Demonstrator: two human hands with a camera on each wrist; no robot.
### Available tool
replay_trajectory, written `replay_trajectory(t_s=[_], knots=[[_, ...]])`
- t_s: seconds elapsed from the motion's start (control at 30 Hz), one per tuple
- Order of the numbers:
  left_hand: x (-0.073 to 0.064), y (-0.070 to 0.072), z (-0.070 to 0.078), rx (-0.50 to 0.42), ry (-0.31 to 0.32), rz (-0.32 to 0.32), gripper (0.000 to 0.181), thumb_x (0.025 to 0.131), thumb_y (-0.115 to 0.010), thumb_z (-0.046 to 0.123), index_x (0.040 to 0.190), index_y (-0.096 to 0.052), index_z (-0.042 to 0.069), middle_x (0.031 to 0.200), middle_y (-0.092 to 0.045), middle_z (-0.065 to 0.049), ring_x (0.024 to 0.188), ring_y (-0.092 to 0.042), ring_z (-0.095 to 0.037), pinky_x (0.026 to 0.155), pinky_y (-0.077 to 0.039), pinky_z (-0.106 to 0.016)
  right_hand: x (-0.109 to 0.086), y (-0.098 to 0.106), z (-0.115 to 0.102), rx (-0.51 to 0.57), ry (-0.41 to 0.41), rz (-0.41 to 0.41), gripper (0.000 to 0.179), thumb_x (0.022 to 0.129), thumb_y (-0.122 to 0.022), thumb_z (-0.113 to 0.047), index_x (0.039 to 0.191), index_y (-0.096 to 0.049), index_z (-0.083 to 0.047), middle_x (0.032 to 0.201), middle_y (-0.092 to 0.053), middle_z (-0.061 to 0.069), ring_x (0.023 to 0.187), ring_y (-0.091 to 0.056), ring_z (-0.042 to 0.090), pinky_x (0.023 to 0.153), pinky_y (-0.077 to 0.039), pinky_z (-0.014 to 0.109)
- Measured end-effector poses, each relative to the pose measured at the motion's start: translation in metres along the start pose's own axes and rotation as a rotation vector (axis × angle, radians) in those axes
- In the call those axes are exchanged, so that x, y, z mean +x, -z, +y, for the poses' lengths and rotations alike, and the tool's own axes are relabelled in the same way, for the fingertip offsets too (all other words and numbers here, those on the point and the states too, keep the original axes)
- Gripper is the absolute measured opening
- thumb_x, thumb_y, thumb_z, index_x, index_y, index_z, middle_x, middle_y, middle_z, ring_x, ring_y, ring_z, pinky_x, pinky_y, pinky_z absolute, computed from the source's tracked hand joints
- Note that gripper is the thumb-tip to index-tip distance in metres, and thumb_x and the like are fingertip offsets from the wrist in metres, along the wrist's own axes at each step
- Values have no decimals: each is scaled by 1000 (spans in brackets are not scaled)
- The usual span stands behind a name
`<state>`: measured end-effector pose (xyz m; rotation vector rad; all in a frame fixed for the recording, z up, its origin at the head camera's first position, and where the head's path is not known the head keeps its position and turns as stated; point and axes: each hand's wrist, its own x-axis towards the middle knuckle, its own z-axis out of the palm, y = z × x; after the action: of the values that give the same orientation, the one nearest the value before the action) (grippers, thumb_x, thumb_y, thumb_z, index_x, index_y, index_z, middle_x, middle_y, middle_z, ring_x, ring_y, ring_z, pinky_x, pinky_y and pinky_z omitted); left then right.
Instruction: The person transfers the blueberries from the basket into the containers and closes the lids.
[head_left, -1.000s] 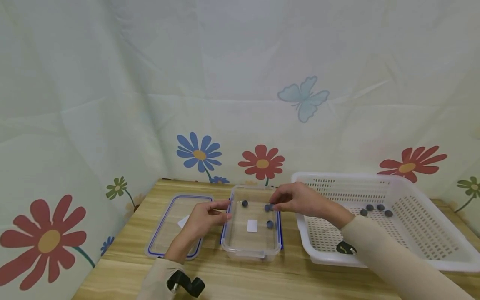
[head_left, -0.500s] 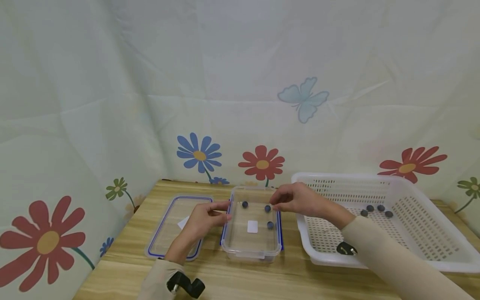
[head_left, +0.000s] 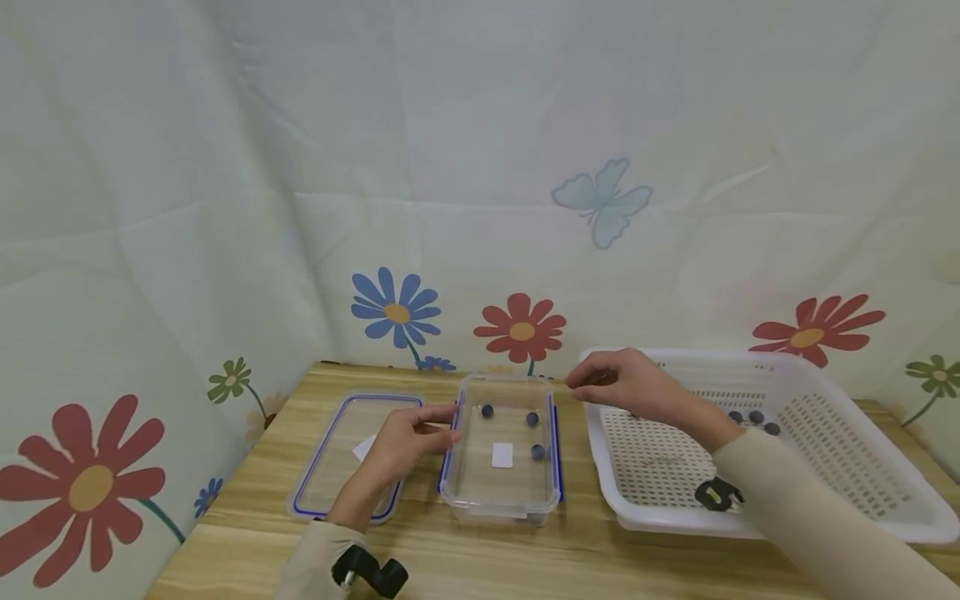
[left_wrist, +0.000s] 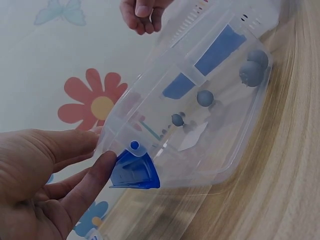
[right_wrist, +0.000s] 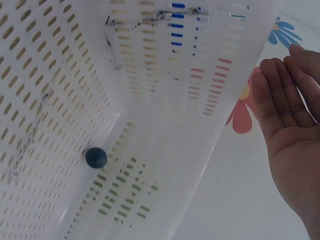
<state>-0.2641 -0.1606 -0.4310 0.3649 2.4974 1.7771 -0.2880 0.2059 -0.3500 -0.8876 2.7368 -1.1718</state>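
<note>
My left hand (head_left: 408, 437) holds the left rim of a clear plastic box (head_left: 501, 492) with blue side clips. In the left wrist view the thumb lies by a blue clip (left_wrist: 135, 172), and the other fingers are at the rim. Dark blueberries (head_left: 532, 419) lie apart inside the box, around a white square label (head_left: 502, 455); several show in the left wrist view. My right hand (head_left: 633, 385) hovers over the left edge of a white perforated basket (head_left: 611, 483). Its fingers are loosely extended with nothing between them, as the right wrist view shows.
A clear lid (head_left: 315, 479) with a blue seal lies flat left of the box, partly behind the left hand. More blueberries (head_left: 756, 416) sit in the basket's far part, partly covered by the right forearm. A floral curtain (head_left: 450, 167) hangs behind the wooden table (head_left: 585, 558).
One second ago my right fingertips held a blueberry at the box's right side. They let it go, and the hand moved right and up to the basket's edge. My left hand stayed put.
</note>
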Motion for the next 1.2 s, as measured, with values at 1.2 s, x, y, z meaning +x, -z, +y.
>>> replay_trajectory(t_s=[1.2], knots=[[1, 0, 0, -2, 4, -3, 43, 96, -81, 12, 134, -70, -4, 122, -74, -20, 96, -74, -24, 83, -62, -38, -54, 60, 59, -141, -203, 109, 33, 100, -78, -27, 124, -75, -4, 114, -76, 4, 105, -71, 26, 86, -59, 34]])
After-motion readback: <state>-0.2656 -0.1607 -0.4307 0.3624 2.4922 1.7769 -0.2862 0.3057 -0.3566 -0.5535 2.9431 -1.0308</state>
